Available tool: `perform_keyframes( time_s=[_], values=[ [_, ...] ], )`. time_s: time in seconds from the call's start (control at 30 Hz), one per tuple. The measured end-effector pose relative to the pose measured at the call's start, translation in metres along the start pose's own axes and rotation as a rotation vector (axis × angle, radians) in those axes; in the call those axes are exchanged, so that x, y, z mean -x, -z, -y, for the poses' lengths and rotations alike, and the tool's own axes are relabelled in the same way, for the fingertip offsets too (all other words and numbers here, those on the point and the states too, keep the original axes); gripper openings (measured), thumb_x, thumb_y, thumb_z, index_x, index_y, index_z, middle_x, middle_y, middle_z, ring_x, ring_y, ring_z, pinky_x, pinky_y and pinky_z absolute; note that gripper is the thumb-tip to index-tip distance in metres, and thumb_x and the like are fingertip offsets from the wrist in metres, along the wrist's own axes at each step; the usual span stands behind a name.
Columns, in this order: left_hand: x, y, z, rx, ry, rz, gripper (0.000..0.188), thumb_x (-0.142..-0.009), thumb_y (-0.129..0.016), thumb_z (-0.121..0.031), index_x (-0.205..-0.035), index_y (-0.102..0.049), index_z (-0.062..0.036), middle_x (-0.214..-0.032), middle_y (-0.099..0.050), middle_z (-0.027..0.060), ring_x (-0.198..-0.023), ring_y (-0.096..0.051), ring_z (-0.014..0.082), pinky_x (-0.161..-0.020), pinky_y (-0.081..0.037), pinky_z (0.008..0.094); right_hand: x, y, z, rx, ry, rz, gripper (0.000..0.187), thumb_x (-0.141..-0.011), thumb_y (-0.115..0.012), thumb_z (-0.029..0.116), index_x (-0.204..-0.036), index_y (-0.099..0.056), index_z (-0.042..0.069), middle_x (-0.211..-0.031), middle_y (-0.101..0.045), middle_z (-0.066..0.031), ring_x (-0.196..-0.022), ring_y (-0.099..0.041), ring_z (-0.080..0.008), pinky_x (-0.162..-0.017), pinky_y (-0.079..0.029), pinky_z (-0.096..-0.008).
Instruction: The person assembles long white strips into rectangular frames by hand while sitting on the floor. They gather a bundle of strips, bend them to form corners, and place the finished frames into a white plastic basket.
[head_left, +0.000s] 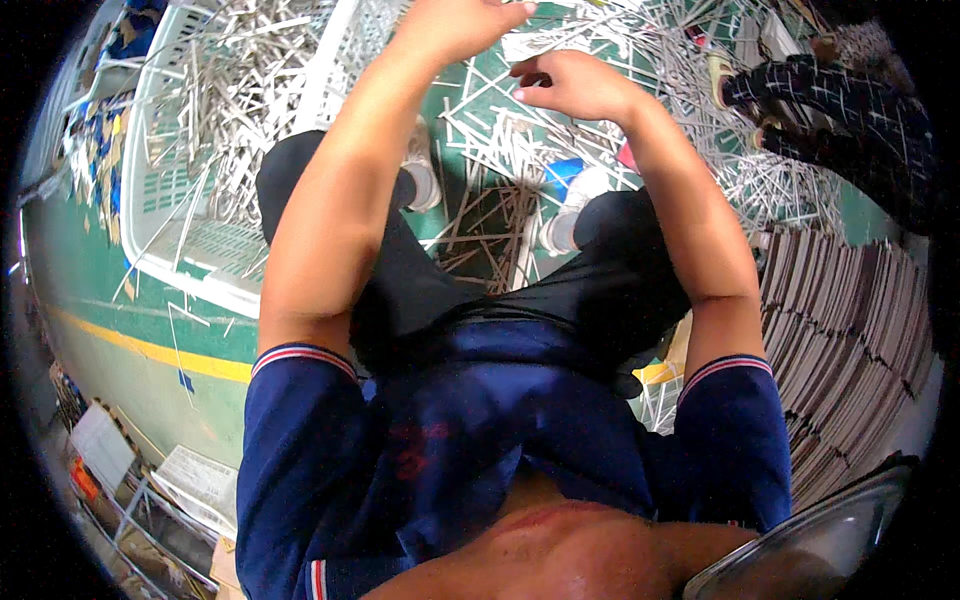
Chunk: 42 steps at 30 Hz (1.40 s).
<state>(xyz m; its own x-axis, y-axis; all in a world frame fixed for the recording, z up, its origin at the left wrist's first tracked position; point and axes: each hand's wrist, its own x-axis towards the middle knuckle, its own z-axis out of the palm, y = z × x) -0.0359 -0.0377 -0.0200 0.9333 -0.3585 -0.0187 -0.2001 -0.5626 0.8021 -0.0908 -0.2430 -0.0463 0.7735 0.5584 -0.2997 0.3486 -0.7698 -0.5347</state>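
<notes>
The left hand is cut off, so I can't tell its grip; the right hand curls loosely, apparently empty, above pale strips littering the floor; crisscrossed like that, they could snag or slip underfoot

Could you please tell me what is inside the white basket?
The white basket holds a tangled heap of thin pale strips; whatever lies beneath them is covered and cannot be seen.
</notes>
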Motion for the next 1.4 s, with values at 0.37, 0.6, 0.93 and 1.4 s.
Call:
perform_keyframes(
  time_s=[0.37, 0.6, 0.93, 1.4],
  values=[
    [-0.002, -0.008, 0.014, -0.014, -0.105, 0.105, 0.041, -0.095, -0.072, -0.035, -0.113, -0.072, 0.0024, -0.082, -0.072, 0.0091, -0.072, -0.068, 0.0156, -0.068, -0.053, 0.0322, 0.001, -0.003, -0.007, 0.009, 0.038, -0.060, 0.057, -0.092, -0.065, 0.052, -0.120, -0.073, 0.002, -0.103, -0.076, -0.0195, -0.097, -0.072, -0.0380, -0.088, -0.056, -0.0454],
    [0.002, -0.016, 0.011, -0.127, -0.144, 0.123, 0.043, -0.095, -0.073, -0.032, -0.118, -0.070, 0.0039, -0.088, -0.071, 0.0094, -0.080, -0.065, 0.0143, -0.073, -0.052, 0.0306, 0.004, 0.000, -0.006, 0.014, 0.008, -0.031, 0.059, -0.091, -0.067, 0.052, -0.124, -0.072, 0.004, -0.112, -0.075, -0.0191, -0.105, -0.070, -0.0377, -0.092, -0.055, -0.0461],
    [0.000, -0.020, 0.013, -0.138, -0.086, 0.206, 0.053, -0.090, -0.074, -0.042, -0.122, -0.072, 0.0004, -0.101, -0.074, 0.0197, -0.094, -0.073, 0.0307, -0.084, -0.055, 0.0384, 0.005, 0.003, 0.001, 0.020, -0.035, 0.007, 0.058, -0.091, -0.068, 0.051, -0.127, -0.070, 0.006, -0.110, -0.075, -0.0175, -0.103, -0.071, -0.0359, -0.091, -0.055, -0.0445],
    [0.004, -0.024, 0.004, -0.221, -0.109, 0.233, 0.050, -0.090, -0.071, -0.039, -0.122, -0.071, -0.0015, -0.097, -0.075, 0.0188, -0.091, -0.073, 0.0336, -0.082, -0.055, 0.0408, 0.006, 0.002, 0.001, 0.042, -0.010, -0.017, 0.056, -0.090, -0.069, 0.046, -0.126, -0.069, 0.004, -0.108, -0.076, -0.0159, -0.101, -0.072, -0.0349, -0.091, -0.055, -0.0435]
  ],
)
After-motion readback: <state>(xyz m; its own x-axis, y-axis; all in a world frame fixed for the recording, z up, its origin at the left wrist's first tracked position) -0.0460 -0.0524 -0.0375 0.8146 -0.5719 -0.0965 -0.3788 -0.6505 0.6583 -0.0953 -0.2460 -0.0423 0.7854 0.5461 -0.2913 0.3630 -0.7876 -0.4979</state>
